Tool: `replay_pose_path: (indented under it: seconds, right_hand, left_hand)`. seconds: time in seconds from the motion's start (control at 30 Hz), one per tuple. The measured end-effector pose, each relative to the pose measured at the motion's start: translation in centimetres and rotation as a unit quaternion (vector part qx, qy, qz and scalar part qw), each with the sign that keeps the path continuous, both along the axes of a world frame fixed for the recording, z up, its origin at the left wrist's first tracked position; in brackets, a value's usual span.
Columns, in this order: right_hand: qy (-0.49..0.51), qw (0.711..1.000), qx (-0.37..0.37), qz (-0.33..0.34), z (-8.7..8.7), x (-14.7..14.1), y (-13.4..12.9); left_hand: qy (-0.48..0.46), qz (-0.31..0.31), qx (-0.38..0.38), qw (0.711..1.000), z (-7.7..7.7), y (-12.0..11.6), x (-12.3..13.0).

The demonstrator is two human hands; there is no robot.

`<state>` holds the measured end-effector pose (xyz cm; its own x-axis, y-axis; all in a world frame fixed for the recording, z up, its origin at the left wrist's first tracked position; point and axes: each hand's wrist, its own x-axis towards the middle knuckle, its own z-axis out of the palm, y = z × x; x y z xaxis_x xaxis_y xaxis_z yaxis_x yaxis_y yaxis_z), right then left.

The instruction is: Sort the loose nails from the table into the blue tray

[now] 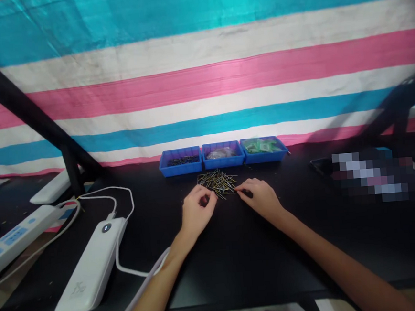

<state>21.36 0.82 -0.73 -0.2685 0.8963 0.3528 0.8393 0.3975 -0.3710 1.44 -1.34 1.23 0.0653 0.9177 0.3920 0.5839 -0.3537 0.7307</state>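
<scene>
A loose pile of long thin metal pieces [217, 181], like screws or nails in gold and silver tones, lies on the black table in the head view. At its left front edge is my left hand [197, 206], thumb and index fingertips pinched together. My right hand [260, 197] reaches the pile's right edge, its thumb and fingertips also closed in a pinch. Whatever sits between the fingertips of either hand is too small to tell. Behind the pile stand a blue tray of dark thin pieces [164, 168], a blue tray of clear packets [211, 164] and a blue tray of green packets [264, 157].
A white power bank [90, 265] with a white cable [133, 211] lies left of my left forearm. Farther left is a power strip [23, 234]. A dark phone-like object [321, 166] lies at the right. Striped sheeting [202, 84] hangs behind the table [231, 268].
</scene>
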Motion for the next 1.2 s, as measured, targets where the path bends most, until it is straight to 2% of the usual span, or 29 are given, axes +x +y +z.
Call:
replay_pose_path:
  seconds: [0.23,0.37,0.47,0.53,0.63,0.73,0.8,0.93,1.1,1.2]
  right_hand:
    - [0.035,0.998,-0.026,-0.033,0.1,0.7,-0.5]
    - [0.047,0.999,-0.028,-0.005,0.3,0.7,-1.0]
    - [0.12,0.992,-0.041,0.023,0.5,0.2,-1.7]
    - [0.203,0.976,-0.066,0.041,0.8,-0.3,-2.2]
    - [0.339,0.93,-0.121,0.079,1.1,-1.0,-3.0]
    - [0.425,0.883,-0.163,0.112,1.2,-1.4,-3.5]
    - [0.449,0.868,-0.176,0.116,1.1,-1.6,-3.6]
    - [0.458,0.86,-0.2,0.103,0.9,-1.6,-3.7]
    - [0.46,0.839,-0.276,0.091,1.0,-2.1,-3.8]
    - [0.478,0.828,-0.284,0.077,1.0,-2.6,-3.7]
  left_hand:
    - [-0.065,-0.029,-0.011,0.997,0.6,-0.3,0.5]
    - [-0.15,-0.005,-0.012,0.989,0.6,0.0,-0.2]
    - [-0.186,-0.008,-0.05,0.981,0.4,0.2,-0.3]
    - [-0.193,-0.037,-0.099,0.976,0.1,0.2,0.0]
    - [-0.194,-0.095,-0.163,0.963,-0.3,0.0,0.8]
    - [-0.191,-0.142,-0.176,0.955,-0.6,-0.3,1.2]
    - [-0.198,-0.152,-0.171,0.953,-0.7,-0.5,1.4]
    - [-0.236,-0.131,-0.187,0.944,-0.7,-0.7,1.6]
    - [-0.285,-0.117,-0.224,0.925,-0.2,-1.0,2.0]
    - [-0.309,-0.107,-0.23,0.916,-0.2,-0.8,1.9]
